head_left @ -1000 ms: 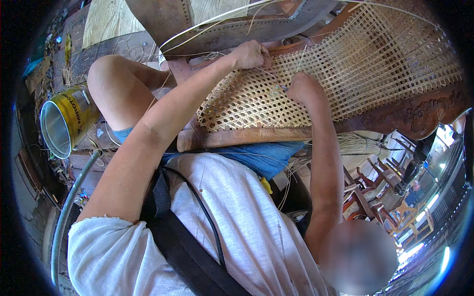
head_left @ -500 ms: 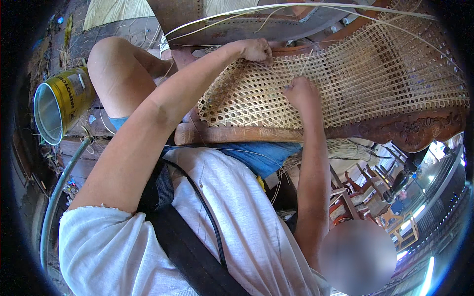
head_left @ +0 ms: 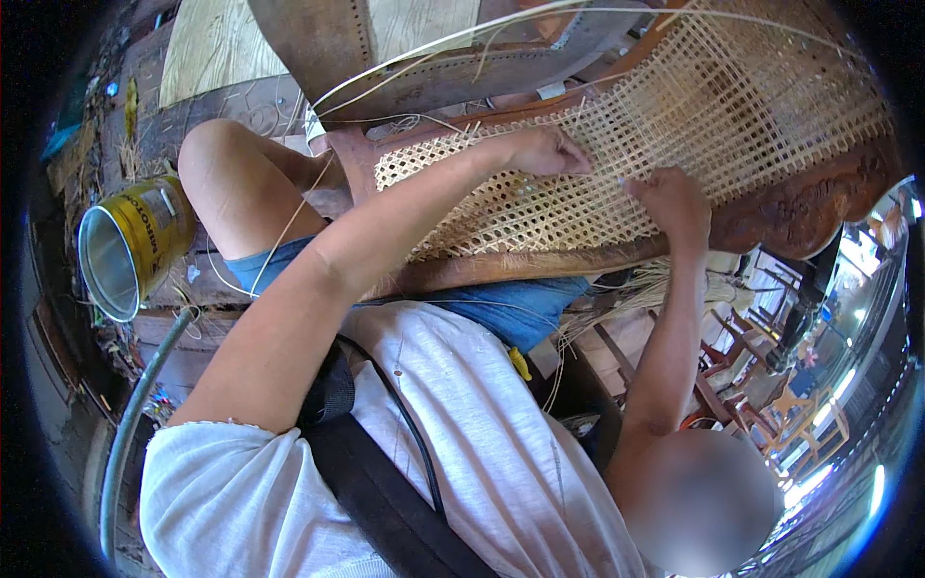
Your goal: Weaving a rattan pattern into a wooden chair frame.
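Weathered floorboards (head_left: 226, 326) run beneath us, with a yellow metal bucket (head_left: 159, 226) toward nine o'clock and a jumble of wooden chairs (head_left: 795, 419) near four o'clock. Compared with a second ago, both our hands have travelled along the seat toward three o'clock. Our left hand (head_left: 549, 152) has come off the upper rail (head_left: 535, 109) and is now over the weave at one o'clock, while our right hand (head_left: 674, 197) sits at two o'clock, closer to the carved rail (head_left: 790, 207). That shifts our work from the rail edge into the open mesh.

Our left fingers stretch out and look close together; we cannot tell whether they grip a strand. Our right fingers curl inward, thumb toward forefinger, but what lies between them is too small to make out.

Across our lap at one o'clock lies the woven cane panel (head_left: 520, 212), set in a brown wooden frame (head_left: 540, 265). Its pale mesh shows small, rounded holes at the end toward ten o'clock and a squarer grid toward two o'clock. Long loose cane strands (head_left: 414, 48) arc above it at twelve o'clock.
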A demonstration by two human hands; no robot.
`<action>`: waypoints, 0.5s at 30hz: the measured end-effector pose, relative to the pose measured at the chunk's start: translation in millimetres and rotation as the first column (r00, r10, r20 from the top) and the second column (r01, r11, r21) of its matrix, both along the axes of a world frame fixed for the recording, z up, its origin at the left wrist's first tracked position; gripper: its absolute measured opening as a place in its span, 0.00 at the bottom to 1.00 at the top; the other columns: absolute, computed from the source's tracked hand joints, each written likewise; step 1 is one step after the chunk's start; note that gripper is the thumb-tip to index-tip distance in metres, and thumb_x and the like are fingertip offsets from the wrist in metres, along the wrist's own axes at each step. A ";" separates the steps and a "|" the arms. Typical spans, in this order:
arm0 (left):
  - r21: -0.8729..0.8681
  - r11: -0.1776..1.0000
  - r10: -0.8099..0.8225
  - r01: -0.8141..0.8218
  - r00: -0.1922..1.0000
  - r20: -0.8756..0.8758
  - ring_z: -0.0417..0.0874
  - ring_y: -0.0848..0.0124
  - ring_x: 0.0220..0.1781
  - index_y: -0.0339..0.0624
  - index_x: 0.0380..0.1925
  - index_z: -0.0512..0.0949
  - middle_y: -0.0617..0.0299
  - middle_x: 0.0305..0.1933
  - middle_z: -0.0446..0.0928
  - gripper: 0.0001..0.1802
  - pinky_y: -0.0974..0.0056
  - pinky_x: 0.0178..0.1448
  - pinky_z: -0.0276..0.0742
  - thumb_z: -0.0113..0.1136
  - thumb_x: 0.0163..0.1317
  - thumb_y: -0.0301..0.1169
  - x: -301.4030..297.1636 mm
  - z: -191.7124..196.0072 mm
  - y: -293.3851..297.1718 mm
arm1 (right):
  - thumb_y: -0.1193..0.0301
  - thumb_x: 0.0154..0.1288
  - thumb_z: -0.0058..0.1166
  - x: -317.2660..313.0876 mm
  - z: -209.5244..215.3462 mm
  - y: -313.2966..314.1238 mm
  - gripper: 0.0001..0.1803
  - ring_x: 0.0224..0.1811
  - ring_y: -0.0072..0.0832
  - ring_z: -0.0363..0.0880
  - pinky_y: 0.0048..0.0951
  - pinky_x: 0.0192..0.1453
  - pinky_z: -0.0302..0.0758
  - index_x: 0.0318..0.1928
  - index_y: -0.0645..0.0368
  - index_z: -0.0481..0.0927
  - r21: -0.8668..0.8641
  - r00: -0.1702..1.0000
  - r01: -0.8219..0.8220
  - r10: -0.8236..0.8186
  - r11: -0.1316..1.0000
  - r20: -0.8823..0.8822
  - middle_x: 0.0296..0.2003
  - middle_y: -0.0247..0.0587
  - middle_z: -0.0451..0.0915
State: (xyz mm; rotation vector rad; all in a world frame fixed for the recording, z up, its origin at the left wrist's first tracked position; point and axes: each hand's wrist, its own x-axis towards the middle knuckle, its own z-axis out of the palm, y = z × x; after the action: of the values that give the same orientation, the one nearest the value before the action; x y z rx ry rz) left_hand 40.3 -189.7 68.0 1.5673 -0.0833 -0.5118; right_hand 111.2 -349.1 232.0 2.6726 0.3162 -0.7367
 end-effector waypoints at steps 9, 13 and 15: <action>-0.281 0.893 0.239 -0.352 0.900 -0.366 0.77 0.77 0.38 0.40 0.32 0.84 0.66 0.33 0.82 0.11 0.66 0.49 0.72 0.68 0.58 0.36 -9.3 -54.8 -2.2 | 0.56 0.56 0.60 -25.1 -56.9 20.7 0.19 0.41 0.46 0.82 0.45 0.46 0.76 0.34 0.62 0.83 0.160 0.942 0.146 -0.087 0.976 -0.325 0.37 0.55 0.82; -0.169 0.956 0.218 -0.238 0.967 -0.131 0.74 0.78 0.32 0.36 0.27 0.82 0.67 0.28 0.79 0.07 0.67 0.42 0.73 0.65 0.58 0.29 -14.6 -72.6 8.6 | 0.69 0.58 0.53 -30.8 -66.4 36.9 0.14 0.49 0.47 0.80 0.42 0.55 0.75 0.42 0.62 0.81 0.033 0.966 0.007 0.002 0.999 -0.257 0.45 0.55 0.81; -0.193 0.955 0.203 -0.226 0.970 -0.132 0.76 0.76 0.32 0.31 0.31 0.82 0.59 0.29 0.81 0.10 0.66 0.39 0.74 0.66 0.57 0.30 -12.5 -71.0 11.6 | 0.70 0.54 0.54 -29.5 -72.9 38.1 0.15 0.48 0.47 0.81 0.41 0.54 0.76 0.41 0.64 0.81 0.044 0.969 0.006 0.005 0.999 -0.245 0.44 0.56 0.81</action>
State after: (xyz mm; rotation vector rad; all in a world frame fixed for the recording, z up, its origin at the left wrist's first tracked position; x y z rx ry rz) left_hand 27.8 -178.1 -3.1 1.3231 0.1153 -0.4031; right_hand 81.7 -310.9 159.1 2.6238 0.3978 -1.0756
